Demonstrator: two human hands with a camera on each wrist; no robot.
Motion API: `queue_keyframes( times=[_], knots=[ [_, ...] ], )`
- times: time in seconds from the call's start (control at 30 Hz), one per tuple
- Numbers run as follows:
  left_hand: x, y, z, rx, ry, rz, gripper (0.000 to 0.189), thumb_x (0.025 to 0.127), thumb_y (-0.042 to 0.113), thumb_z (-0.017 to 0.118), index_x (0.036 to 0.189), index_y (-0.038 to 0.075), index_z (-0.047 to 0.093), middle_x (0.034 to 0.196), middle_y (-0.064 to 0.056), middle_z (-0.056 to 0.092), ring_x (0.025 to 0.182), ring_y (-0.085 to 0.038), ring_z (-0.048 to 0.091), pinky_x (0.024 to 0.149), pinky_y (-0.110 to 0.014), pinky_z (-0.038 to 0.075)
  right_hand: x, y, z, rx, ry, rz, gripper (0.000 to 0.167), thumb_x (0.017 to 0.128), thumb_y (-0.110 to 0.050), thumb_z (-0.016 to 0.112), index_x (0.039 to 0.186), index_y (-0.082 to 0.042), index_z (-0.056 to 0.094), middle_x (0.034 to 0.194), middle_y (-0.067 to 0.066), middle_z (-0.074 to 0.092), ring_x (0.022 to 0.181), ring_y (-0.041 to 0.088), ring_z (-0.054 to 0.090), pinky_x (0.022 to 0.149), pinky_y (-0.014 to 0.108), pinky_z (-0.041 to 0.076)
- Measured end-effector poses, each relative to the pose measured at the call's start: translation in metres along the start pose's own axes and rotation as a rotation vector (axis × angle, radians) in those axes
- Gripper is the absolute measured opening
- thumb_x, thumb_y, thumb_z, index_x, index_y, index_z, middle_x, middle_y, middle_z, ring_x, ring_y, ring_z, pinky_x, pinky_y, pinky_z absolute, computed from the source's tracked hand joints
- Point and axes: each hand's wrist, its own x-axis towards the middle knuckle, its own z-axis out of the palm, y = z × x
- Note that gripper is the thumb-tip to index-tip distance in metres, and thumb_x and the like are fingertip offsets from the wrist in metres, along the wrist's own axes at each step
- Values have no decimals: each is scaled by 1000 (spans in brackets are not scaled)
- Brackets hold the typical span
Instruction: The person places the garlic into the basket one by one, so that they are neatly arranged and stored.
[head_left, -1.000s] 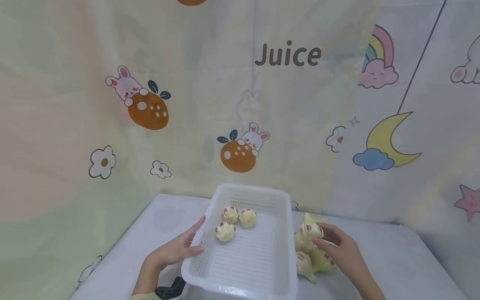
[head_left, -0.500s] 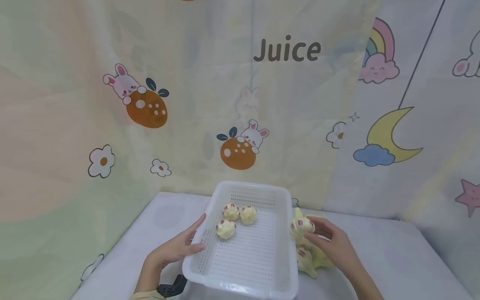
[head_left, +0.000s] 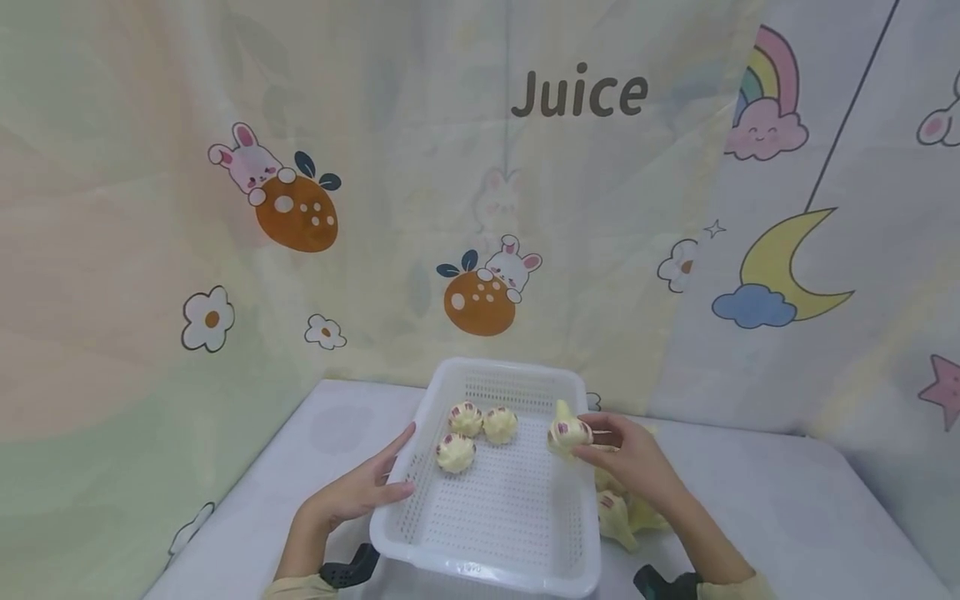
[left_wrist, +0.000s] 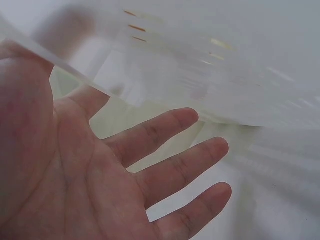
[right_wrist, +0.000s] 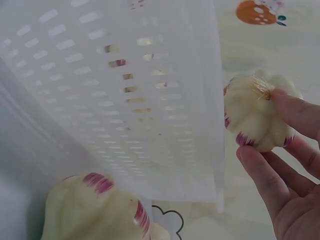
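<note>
Pinching 1 bulb [head_left: 570, 434] in right hand [head_left: 633, 460], fingers parted to its width, over right side of basket [head_left: 510, 510]; holding rim in left hand [head_left: 363, 493], 3 fingers spread; probably light, firm; grip round belly.

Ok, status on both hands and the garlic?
Left hand on left rim of basket. Right hand pinching garlic bulb over basket's right side. Three bulbs inside. Path down looks unobstructed.

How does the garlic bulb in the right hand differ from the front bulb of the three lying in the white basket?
The held bulb is pinched by the right hand; the front bulb lies untouched in the basket. In the head view, the held bulb's stem points up, while the front bulb shows no stem. Both are cream-coloured with purple marks.
</note>
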Motion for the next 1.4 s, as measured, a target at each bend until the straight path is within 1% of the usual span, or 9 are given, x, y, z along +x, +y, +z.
queue_keyframes(
  times=[0.17,0.37,0.6,0.7,0.77,0.9,1.1,1.23,1.4],
  knots=[
    [2,2,-1,7,-3,9,91,89,35,65,153,34,0,158,-16,20,132,-39,43,92,-46,50,15,-3,4,-67,-23,-1,48,77,-30,79,117,-10,62,114,8,66,105,26,65,77,30,56],
    [4,4,0,16,0,6,91,88,35,66,153,34,1,157,-16,23,130,-36,46,92,-46,50,29,-1,11,-101,-57,2,43,75,-29,80,111,-12,66,107,4,69,99,21,67,78,32,56],
    [3,4,1,8,15,-5,92,88,34,67,153,34,2,155,-17,26,127,-37,49,90,-46,51,49,-14,21,-162,-99,-7,36,74,-26,81,103,-9,68,99,5,72,95,19,69,82,36,54],
    [2,5,1,-12,-3,2,92,89,32,66,153,33,0,155,-18,25,127,-37,50,89,-46,52,55,-22,25,-181,-111,0,37,75,-26,80,104,-7,68,101,6,72,96,21,68,83,38,54],
    [1,5,1,-15,-5,3,92,89,31,66,153,33,0,155,-18,25,127,-37,50,89,-46,52,59,-26,29,-177,-120,32,38,76,-27,80,105,-8,68,104,6,71,98,22,68,84,39,54],
    [1,4,1,-18,-5,0,92,89,31,66,153,33,0,156,-18,24,128,-37,49,90,-45,51,65,-24,37,-132,-131,69,38,76,-27,80,106,-7,67,108,7,68,100,25,67,85,42,53],
    [-2,3,-1,-18,-2,3,91,90,30,65,153,33,0,155,-18,25,127,-36,49,91,-44,51,70,-8,54,-98,-101,106,34,73,-25,82,100,-11,68,102,2,69,94,19,68,83,38,54],
    [-2,2,-1,-22,-6,5,91,90,31,65,153,33,-1,155,-18,25,128,-37,48,92,-45,50,68,-4,69,-104,-93,83,34,70,-22,84,97,-9,68,99,2,69,91,18,68,78,36,55],
    [-1,2,0,-15,3,0,91,89,32,65,153,34,0,156,-17,24,129,-38,47,93,-47,49,62,1,87,-155,-127,59,32,68,-20,85,92,-9,67,91,2,68,80,13,67,69,28,55]
  ],
)
